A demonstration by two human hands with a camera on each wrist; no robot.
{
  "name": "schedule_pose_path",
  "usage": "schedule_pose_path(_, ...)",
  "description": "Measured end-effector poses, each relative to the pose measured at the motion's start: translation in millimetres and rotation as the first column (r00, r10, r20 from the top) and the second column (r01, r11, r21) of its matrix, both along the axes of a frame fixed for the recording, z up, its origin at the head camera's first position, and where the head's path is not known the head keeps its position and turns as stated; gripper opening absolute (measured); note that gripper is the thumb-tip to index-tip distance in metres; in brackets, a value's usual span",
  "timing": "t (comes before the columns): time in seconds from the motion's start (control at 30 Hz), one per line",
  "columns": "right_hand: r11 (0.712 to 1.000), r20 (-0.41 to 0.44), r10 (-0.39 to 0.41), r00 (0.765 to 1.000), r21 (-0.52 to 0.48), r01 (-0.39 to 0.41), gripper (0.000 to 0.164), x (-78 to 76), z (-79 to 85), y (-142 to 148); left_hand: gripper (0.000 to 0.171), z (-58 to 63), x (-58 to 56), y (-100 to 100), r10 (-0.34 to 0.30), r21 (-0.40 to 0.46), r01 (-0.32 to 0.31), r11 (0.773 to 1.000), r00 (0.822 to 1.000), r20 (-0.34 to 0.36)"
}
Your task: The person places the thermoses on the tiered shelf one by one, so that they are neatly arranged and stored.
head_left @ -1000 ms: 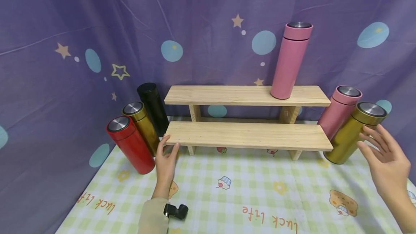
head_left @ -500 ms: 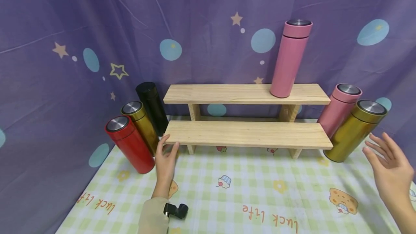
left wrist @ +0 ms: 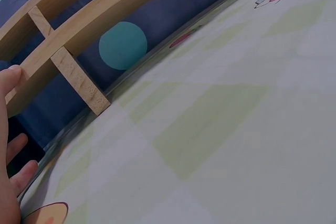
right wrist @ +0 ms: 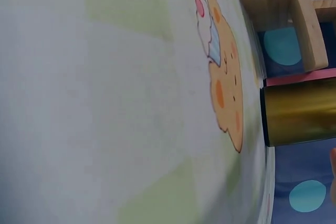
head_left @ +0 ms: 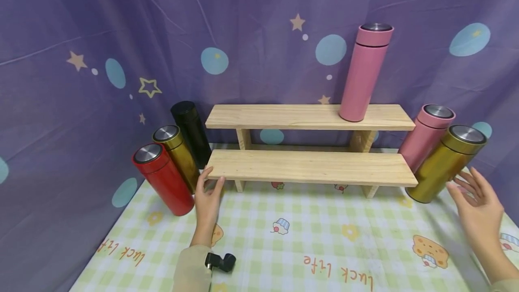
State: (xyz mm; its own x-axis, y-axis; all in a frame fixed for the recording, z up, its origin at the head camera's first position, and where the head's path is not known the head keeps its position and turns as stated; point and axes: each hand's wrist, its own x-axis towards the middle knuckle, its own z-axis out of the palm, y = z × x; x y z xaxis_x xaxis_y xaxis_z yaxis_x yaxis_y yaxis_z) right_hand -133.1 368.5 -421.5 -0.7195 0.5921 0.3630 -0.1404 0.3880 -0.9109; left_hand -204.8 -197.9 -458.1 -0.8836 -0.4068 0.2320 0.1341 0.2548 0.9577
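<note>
My left hand is at the front left corner of the two-tier wooden shelf, its thumb against the lower board's front edge and its index finger at the end. In the left wrist view one fingertip lies on the board, while other fingers hang below it. On the right, my right hand is beside a gold thermos, fingers spread and loosely bent. Whether its fingertips touch the thermos is hard to tell. The right wrist view shows that gold thermos and only a sliver of finger.
A tall pink thermos stands on the upper board's right part. Behind the gold one is another pink thermos. Left of the shelf stand a red thermos, a gold one and a black one. A checked tablecloth covers the table.
My right hand drew slightly back from the gold thermos, then came closer to its lower right side. The left hand stays at the shelf corner.
</note>
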Motion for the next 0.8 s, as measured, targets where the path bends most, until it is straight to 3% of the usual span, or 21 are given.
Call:
schedule_pose_path(0.27,0.997,0.069,-0.038,0.997,-0.058,0.042,0.064,-16.9,-4.1,1,0.051,-0.9,-0.5,0,-0.007,0.001,0.007,1.0,1.0,-0.006)
schedule_pose_path(0.47,0.997,0.147,-0.01,0.989,-0.074,0.021,0.068,-23.8,-3.2,2,0.051,-0.9,-1.7,0,-0.012,-0.012,0.012,1.0,1.0,0.003)
schedule_pose_path(0.8,0.998,0.144,0.018,0.989,-0.059,-0.01,0.067,-32.7,-3.9,1,0.051,-0.2,-0.6,-2,-0.012,-0.001,0.012,1.0,1.0,-0.007)
